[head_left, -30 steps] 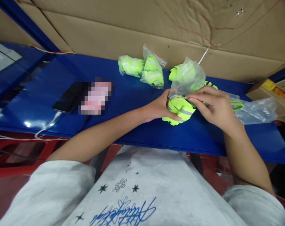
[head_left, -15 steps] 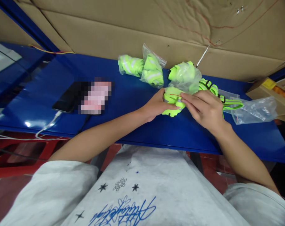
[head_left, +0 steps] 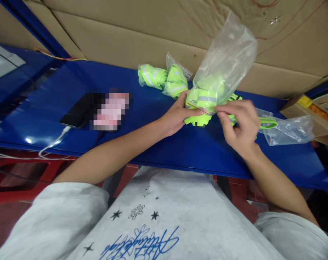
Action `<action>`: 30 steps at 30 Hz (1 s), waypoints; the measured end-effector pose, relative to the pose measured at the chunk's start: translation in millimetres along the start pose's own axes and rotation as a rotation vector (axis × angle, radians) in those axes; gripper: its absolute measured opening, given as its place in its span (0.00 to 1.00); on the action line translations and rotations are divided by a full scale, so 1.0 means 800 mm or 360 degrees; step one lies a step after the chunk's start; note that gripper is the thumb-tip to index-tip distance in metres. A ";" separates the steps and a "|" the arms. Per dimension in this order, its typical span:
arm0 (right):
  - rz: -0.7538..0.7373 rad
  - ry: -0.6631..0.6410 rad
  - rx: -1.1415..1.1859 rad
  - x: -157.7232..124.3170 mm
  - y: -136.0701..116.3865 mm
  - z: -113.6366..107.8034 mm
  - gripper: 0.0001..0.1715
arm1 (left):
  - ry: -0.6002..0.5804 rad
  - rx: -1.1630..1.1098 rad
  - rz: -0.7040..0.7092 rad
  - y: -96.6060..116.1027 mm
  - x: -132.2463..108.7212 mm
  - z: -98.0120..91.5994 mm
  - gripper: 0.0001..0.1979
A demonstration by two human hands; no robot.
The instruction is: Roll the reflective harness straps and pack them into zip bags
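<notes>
A clear zip bag (head_left: 229, 54) stands up above the table, its red-lined mouth pulled partway over a rolled neon-yellow reflective strap (head_left: 198, 120). My left hand (head_left: 177, 113) is closed round the left side of the roll, thumb across its front by the red line. With fingertips pinched, my right hand (head_left: 241, 124) grips the right edge of the bag's mouth. More neon strap with black buckles lies behind my right hand, a green-edged loop (head_left: 268, 123) showing to its right.
Two bagged neon rolls (head_left: 152, 76) lie at the table's back edge. At left is a black phone (head_left: 76, 110) with a white cable, beside a blurred-out patch. An empty clear bag (head_left: 290, 130) and a cardboard box (head_left: 313, 115) are at right, on the blue table (head_left: 164, 155).
The clear bag has swung upright and its mouth has come down over more of the roll. My right hand has shifted slightly right, to the edge of the bag's mouth.
</notes>
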State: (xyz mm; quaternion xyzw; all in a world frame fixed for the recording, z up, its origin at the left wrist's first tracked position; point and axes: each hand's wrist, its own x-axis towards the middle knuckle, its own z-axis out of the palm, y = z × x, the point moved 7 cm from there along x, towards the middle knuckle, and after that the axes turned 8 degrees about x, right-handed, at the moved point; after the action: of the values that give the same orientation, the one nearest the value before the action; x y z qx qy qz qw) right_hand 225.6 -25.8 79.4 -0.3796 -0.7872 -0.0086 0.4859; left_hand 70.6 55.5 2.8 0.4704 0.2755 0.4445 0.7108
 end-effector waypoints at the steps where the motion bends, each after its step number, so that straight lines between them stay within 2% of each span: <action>1: 0.0117 0.0133 0.0023 -0.002 0.010 -0.004 0.10 | -0.0018 -0.0012 0.0007 0.000 0.000 0.002 0.38; 3: 0.0378 0.0246 0.0165 -0.008 0.038 0.000 0.14 | -0.0061 -0.0023 0.0016 -0.002 -0.001 0.005 0.39; 6: 0.0564 0.0056 0.0471 -0.015 0.064 0.030 0.23 | -0.0125 0.0002 0.0035 -0.008 -0.002 0.009 0.38; 9: 0.0574 -0.0129 0.0543 -0.021 0.065 0.051 0.25 | -0.0075 0.0097 0.0096 -0.011 -0.001 0.004 0.40; 12: 0.0666 -0.0215 0.0513 -0.027 0.062 0.059 0.28 | -0.0015 0.0200 0.0176 -0.008 -0.001 -0.001 0.43; 16: 0.0859 -0.0236 0.0763 -0.037 0.062 0.067 0.32 | -0.0077 0.0225 0.0303 0.006 -0.006 0.001 0.51; 19: 0.0997 -0.0210 0.0937 -0.043 0.064 0.072 0.33 | -0.0186 0.0178 0.0293 0.011 -0.011 0.007 0.54; 22: 0.1013 -0.0189 0.0944 -0.042 0.064 0.073 0.32 | -0.0187 0.0105 0.0298 0.012 -0.012 0.011 0.43; 25: 0.0888 -0.0213 0.0951 -0.035 0.058 0.075 0.33 | -0.0045 0.0109 0.0286 0.008 -0.011 0.014 0.27; 28: 0.0783 -0.0271 0.1051 -0.030 0.053 0.084 0.37 | 0.0092 0.0077 0.0254 0.004 -0.011 0.017 0.24; 30: 0.0794 -0.0293 0.1093 -0.030 0.053 0.090 0.42 | 0.0142 0.0011 0.0258 0.004 -0.010 0.018 0.23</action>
State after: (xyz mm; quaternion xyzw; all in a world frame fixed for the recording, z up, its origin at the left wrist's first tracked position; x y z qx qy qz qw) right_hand 202.9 17.8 7.8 -0.3737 -0.6685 0.4054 0.4991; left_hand 77.5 42.7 11.0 0.4733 0.2695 0.5202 0.6579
